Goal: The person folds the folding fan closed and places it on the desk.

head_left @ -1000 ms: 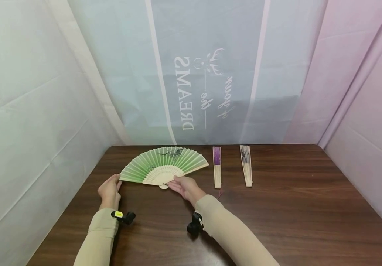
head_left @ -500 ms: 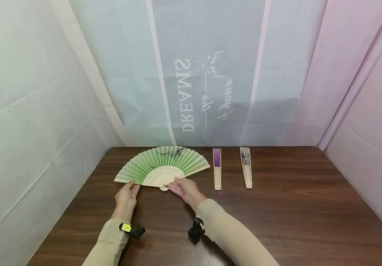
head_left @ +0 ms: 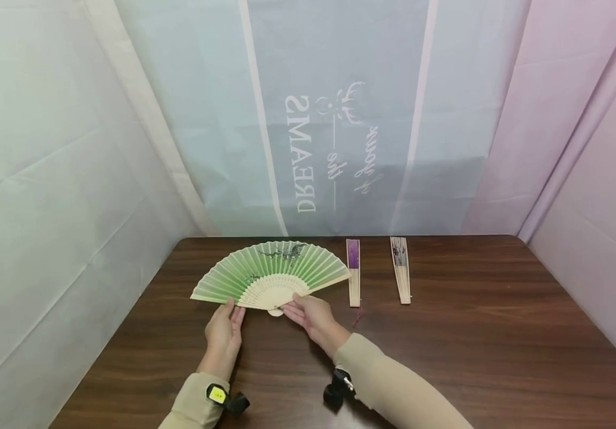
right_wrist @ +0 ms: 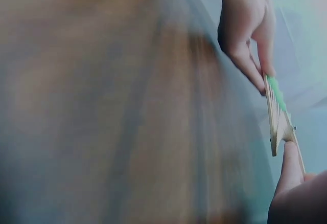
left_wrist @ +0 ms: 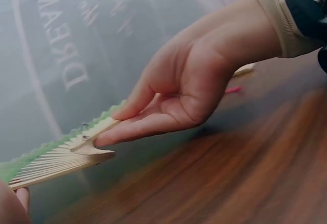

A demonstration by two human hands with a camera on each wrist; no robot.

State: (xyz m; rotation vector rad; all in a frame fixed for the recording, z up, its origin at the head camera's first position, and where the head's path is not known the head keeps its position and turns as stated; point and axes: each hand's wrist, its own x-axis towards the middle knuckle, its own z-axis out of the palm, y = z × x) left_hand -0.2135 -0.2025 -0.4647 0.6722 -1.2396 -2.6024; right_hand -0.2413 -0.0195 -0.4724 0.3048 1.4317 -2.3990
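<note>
A green folding fan (head_left: 273,271) with a dark printed branch and pale ribs is spread wide in the head view. My left hand (head_left: 224,335) pinches its lower left edge between thumb and fingers. Near the pivot, my right hand (head_left: 313,316) pinches the right guard stick. The left wrist view shows the right hand (left_wrist: 179,81) with its thumb above the stick and fingers below. In the right wrist view, the left hand (right_wrist: 248,35) grips the far end of the fan (right_wrist: 277,111), which is seen nearly edge-on.
A closed purple fan (head_left: 353,273) with a red tassel lies just right of the open fan's tip. Farther right is a closed grey fan (head_left: 401,270). Both are on the brown wooden table (head_left: 474,345), which meets a printed cloth backdrop (head_left: 335,119) at its back edge.
My left hand has shifted right along the fan's lower edge, from its outer corner toward the ribs. The fan and both hands sit slightly farther right and lower in the head view.
</note>
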